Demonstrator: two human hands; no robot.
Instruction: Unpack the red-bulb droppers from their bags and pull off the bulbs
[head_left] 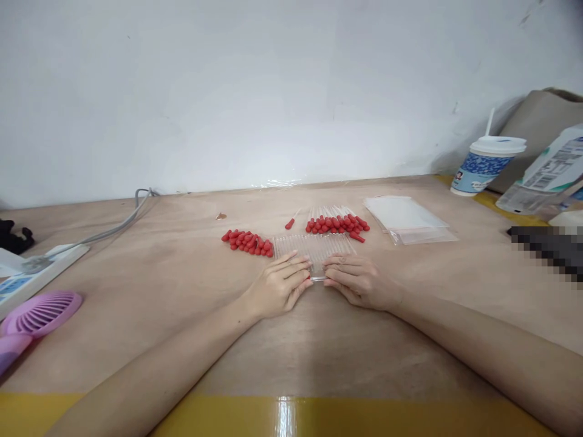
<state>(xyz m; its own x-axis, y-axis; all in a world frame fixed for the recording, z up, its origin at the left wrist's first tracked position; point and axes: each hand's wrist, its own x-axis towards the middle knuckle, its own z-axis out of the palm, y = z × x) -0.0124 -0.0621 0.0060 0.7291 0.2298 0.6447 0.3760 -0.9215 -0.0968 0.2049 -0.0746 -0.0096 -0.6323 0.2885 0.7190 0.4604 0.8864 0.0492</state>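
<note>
Between my two hands is a thin clear tube (318, 279) lying crosswise, with a bit of red at its left end. My left hand (285, 284) pinches that red end between thumb and fingers. The other end is gripped by the closed fingers of my right hand (355, 280). Just beyond my fingers lies a row of clear tubes (314, 244). A pile of red rubber bulbs (248, 242) sits to their left. Behind the row are several red-bulbed droppers (337, 223), and a single one (290, 224) lies apart.
Clear plastic bags (407, 216) lie at the back right. Farther right stand a blue paper cup (485, 167) with a straw and a plastic package (546, 176). A pink fan (43, 314) and a power strip (43, 273) with a grey cable are at the left.
</note>
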